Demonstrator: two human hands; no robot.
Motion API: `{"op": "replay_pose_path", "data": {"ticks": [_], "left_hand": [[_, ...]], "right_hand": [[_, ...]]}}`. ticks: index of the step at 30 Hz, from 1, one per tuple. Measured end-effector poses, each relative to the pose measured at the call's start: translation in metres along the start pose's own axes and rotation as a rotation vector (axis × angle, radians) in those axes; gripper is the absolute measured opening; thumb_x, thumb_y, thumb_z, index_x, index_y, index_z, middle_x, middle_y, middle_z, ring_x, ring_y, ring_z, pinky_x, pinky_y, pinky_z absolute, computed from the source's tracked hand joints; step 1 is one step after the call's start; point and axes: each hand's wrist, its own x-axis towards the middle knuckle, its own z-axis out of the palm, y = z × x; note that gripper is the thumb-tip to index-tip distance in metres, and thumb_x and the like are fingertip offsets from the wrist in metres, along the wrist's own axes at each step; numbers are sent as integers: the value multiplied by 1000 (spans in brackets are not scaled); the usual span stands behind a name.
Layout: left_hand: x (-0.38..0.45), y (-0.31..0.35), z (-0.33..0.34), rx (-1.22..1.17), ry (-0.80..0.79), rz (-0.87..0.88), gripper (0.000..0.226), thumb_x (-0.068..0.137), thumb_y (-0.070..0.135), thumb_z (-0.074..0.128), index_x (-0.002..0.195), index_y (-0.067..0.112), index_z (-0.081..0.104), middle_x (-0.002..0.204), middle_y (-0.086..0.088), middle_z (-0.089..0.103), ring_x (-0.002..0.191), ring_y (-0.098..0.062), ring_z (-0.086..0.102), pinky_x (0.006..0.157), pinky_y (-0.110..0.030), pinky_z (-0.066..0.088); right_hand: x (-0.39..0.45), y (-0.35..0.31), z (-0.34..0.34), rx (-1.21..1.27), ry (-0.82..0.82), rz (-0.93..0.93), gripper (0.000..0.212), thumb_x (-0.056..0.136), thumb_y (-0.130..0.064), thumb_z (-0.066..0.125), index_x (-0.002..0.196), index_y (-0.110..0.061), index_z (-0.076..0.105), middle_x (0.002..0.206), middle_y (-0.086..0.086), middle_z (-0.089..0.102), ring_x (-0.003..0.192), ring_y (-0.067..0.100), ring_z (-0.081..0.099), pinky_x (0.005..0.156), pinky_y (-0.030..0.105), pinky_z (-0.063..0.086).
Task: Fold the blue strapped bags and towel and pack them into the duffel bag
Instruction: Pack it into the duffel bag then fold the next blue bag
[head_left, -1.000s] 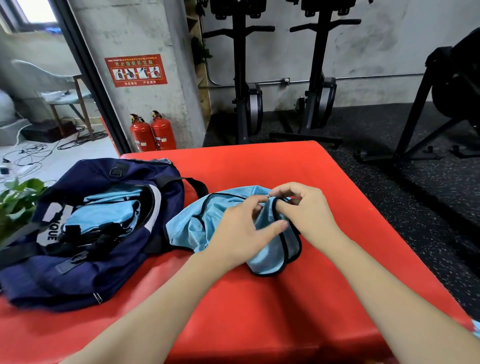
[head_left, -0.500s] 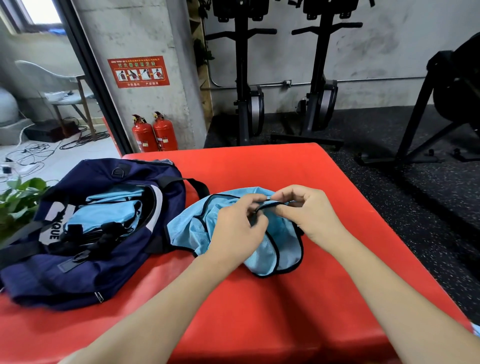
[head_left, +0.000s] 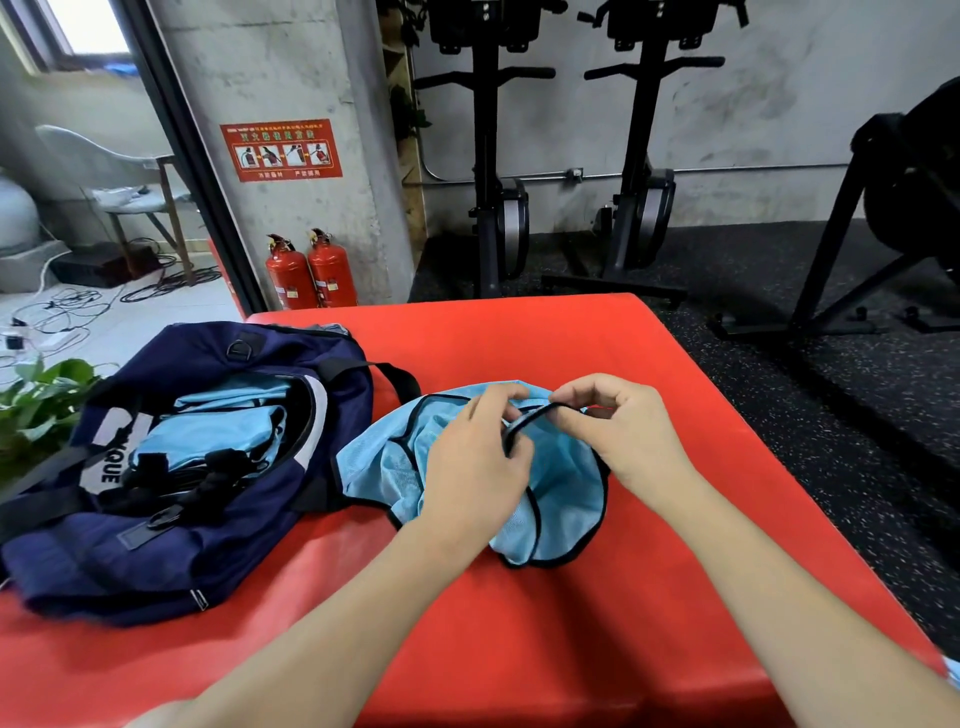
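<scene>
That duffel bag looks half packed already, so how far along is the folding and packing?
Partly done: the navy duffel bag lies open with folded light-blue pieces inside. In hand: the left hand and right hand pinch the black strap of a light-blue strapped bag on the red table. It is unfolded and unpacked. No towel is clearly identifiable.

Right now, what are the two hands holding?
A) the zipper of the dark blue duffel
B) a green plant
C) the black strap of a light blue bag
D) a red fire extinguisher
C: the left hand and right hand both pinch the black strap of the light blue bag lying on the red mat, beside the open duffel bag.
</scene>
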Motion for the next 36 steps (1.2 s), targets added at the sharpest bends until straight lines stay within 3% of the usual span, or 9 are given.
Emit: {"op": "replay_pose_path", "data": {"ticks": [6,10,15,19,22,26,28,32,36], "left_hand": [[13,-20,-31,-81,86,-107,26,82,5,64,96,25,70,88,21,70,86,-1,66,86,-33,54],[18,-29,-50,-13,131,-91,26,85,6,63,93,29,71,86,21,71,86,5,65,83,-19,51],[24,-34,-68,29,191,-74,22,91,6,63,100,23,74,83,22,66,82,16,60,76,2,37],[28,-25,-85,108,195,-52,7,93,22,68,92,27,73,66,24,60,72,10,58,64,-7,39],[41,-12,-106,187,160,-5,4,90,34,70,90,33,73,63,19,62,67,-1,59,67,-30,50],[72,17,-144,228,141,46,10,87,25,69,89,35,73,82,14,73,81,-16,67,78,-37,55],[89,35,-164,318,150,57,18,88,21,64,94,35,73,94,9,74,94,-21,66,82,-37,54],[121,75,-207,364,219,100,22,93,16,59,105,26,75,99,0,74,97,-26,66,83,-37,53],[155,122,-252,237,274,144,17,91,10,56,90,18,70,72,-1,71,60,-10,70,69,-28,55]], "right_hand": [[6,7,-21,-128,110,11,28,80,0,75,84,-28,75,85,-8,74,73,9,63,68,25,50],[12,7,-32,-222,181,4,31,79,-1,72,85,-31,74,83,-15,73,74,6,63,70,20,50],[9,6,-42,-305,218,14,30,79,-3,73,83,-32,74,81,-17,73,80,8,68,78,27,53],[0,-5,-56,-391,255,4,20,80,-12,78,79,-31,75,76,-16,72,77,-2,65,74,12,47],[0,-29,-68,-471,269,1,7,79,-20,81,79,-26,78,75,-14,72,77,-2,65,71,4,40],[12,-74,-88,-588,282,-16,7,75,-41,81,78,-35,77,79,-15,73,85,8,68,81,32,53],[21,-104,-98,-643,288,-48,9,75,-44,80,72,-41,73,78,-15,72,85,11,68,78,32,54],[37,-168,-111,-646,300,-90,4,81,-34,81,81,-32,77,71,-11,71,58,16,66,72,32,58],[56,-228,-122,-555,348,-146,7,88,-10,74,91,-16,74,80,-3,71,41,14,65,47,14,47]]}}
